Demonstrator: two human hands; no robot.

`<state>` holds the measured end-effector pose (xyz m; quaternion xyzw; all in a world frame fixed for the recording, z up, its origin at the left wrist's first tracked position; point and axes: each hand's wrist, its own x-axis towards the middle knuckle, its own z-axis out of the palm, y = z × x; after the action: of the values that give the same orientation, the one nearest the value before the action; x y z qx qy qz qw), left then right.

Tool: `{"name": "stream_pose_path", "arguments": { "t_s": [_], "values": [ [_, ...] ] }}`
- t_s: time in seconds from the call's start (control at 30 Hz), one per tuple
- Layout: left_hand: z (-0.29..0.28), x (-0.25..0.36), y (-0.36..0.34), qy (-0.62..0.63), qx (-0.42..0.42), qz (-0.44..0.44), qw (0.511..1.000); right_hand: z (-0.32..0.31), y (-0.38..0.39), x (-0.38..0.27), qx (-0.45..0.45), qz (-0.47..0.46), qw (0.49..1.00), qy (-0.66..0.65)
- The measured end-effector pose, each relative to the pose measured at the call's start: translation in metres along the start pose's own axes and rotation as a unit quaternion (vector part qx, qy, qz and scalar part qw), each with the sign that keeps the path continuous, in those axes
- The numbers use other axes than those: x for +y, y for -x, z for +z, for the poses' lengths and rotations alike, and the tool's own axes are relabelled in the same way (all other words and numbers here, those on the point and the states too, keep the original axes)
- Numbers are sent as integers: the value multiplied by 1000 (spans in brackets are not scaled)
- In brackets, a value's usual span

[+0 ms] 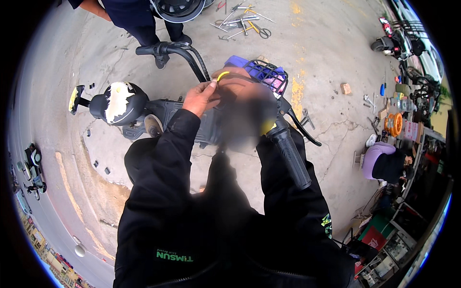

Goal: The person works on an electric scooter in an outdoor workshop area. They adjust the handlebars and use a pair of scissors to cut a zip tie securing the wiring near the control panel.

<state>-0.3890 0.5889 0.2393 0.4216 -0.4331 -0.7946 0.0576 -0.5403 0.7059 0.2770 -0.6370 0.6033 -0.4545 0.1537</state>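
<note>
Pinched between the thumb and fingers of my left hand [200, 99] is a short, curved yellow piece [222, 75], high on the front of an electric scooter. A large blurred smudge covers the centre, with skin colour at its top where my right hand [237, 81] seems to be; its fingers cannot be made out. The right handlebar grip [291, 158] and brake lever [307, 137] cross over my right sleeve. The left bar [165, 48] points away. Behind the smudge sits a black wire basket [269, 72] with purple cloth. The scooter's torn seat [118, 103] is at left.
A person in dark trousers [139, 24] stands beyond the left bar. Loose tools [242, 26] lie at the top. At right, a crouching person in purple [384, 161] is beside orange coils [393, 124] and a bench with parts; a brick [345, 89] lies nearby. Parked scooters [32, 170] line the left.
</note>
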Motion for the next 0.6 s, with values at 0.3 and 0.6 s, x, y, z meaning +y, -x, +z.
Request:
{"name": "stream_pose_path", "arguments": {
  "t_s": [0.3,0.6],
  "values": [
    [10,-23,21,67,120,55,989,10,25,19,8,315,837,-448],
    [71,-67,56,3,232,240,943,9,45,20,15,364,798,-481]
  ]
}}
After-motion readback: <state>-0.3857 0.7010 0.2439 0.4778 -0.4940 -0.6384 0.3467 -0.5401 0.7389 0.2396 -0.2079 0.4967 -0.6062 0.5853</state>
